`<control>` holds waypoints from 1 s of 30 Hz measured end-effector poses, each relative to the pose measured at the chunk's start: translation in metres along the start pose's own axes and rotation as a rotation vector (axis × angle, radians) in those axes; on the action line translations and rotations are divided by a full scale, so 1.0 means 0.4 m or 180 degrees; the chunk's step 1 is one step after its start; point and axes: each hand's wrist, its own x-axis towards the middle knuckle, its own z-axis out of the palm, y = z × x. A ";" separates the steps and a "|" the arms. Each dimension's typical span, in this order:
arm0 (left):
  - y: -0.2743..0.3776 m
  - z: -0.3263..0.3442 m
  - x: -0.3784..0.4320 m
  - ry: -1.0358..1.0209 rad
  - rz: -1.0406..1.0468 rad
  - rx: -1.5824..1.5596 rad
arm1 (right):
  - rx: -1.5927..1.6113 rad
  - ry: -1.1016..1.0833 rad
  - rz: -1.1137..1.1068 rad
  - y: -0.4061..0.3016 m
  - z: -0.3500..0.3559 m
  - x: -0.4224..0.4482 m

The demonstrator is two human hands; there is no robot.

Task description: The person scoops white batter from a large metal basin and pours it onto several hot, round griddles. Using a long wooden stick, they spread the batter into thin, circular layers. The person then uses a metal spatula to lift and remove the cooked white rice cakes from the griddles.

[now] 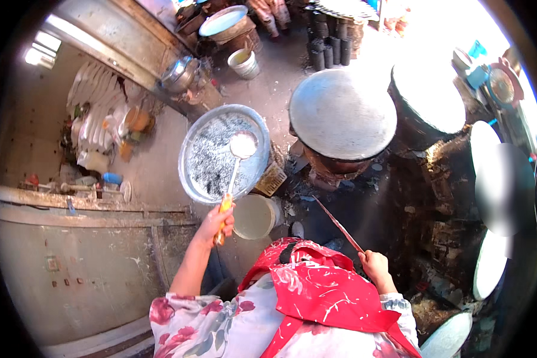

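My left hand point(218, 223) grips the yellow handle of a metal ladle point(235, 174). The ladle's round bowl, whitish inside, is over a wide grey basin point(184, 168); whether it touches the contents I cannot tell. Speckled white-and-dark liquid point(208, 152) fills much of that basin. In my right hand point(377, 264) is one end of a long, thin, reddish stick-like tool point(338, 225), its tip pointing forward and left. Ahead of it stands a large round griddle point(342, 116) with a pale, smooth top.
Below the basin sits a bucket of cloudy liquid point(254, 218). More round griddles point(429, 98) curve along the right, partly washed out by glare. Cylindrical coal briquettes point(329, 51) are stacked at the back, near a white pail point(244, 64). A worn cabinet point(94, 255) lies left.
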 end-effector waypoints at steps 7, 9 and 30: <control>0.009 -0.228 0.398 0.1180 0.0799 0.3687 | -0.0284 0.0081 -0.0262 -0.146 -0.056 0.143; 0.008 -0.258 0.452 0.1252 0.0945 0.4686 | -0.0167 0.0094 -0.0245 -0.197 -0.056 0.177; -0.027 -0.141 0.091 -0.1572 -0.0516 -0.3167 | 0.4388 -0.2314 0.0465 -0.728 0.144 0.414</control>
